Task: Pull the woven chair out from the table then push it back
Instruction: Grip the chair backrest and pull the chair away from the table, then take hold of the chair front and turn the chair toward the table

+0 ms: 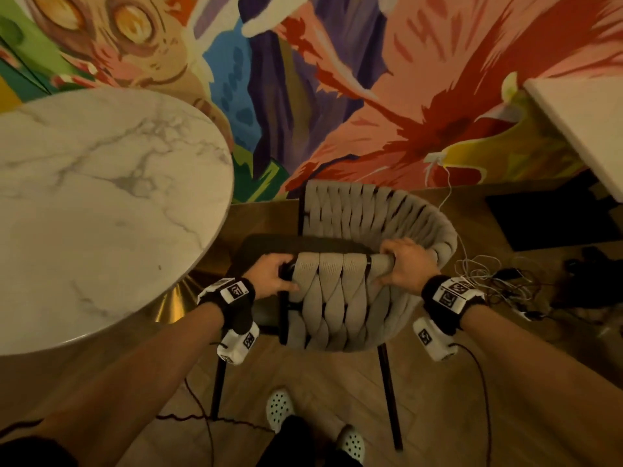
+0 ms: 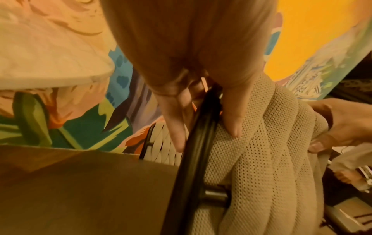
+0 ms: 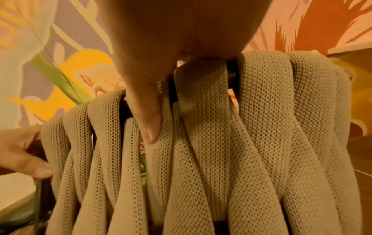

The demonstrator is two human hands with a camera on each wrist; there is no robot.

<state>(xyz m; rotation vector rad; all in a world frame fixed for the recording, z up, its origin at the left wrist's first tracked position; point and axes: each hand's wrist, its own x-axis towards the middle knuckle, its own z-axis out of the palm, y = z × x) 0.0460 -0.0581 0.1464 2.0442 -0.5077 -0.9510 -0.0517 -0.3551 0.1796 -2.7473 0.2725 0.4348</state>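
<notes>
— Fingers (image 1: 283, 264) of the left hand (image 1: 269, 276) curl over the top rail of the woven chair (image 1: 340, 298), at its black frame post (image 2: 193, 143); the thumb presses the beige webbing on the near side. The right hand (image 1: 406, 264) wraps the same rail further along, its thumb (image 3: 150, 127) tucked between two straps.

— So both hands have a firm hold. Where does the chair sit relative to them?

— Directly below and ahead of the fingers, backrest facing the person. The seat's left corner lies near the rim of the round marble surface (image 1: 101, 197), which is to the left of the left hand. The seat is not tucked under it.

— Is this the pull or the push?

— I can't tell from one moment. Judging by the seat being out from under the surface, I'd guess the chair is at or near the end of the pull.

— How to do it well?

— Keep both grips level so the chair travels straight, and lift slightly so the legs don't scrape the wooden floor (image 1: 303, 399). Steer leftward on the push. Mind the tangle of cables (image 1: 488, 274) just right of the right hand, and the feet (image 1: 279, 407) close behind the rear legs.
</notes>
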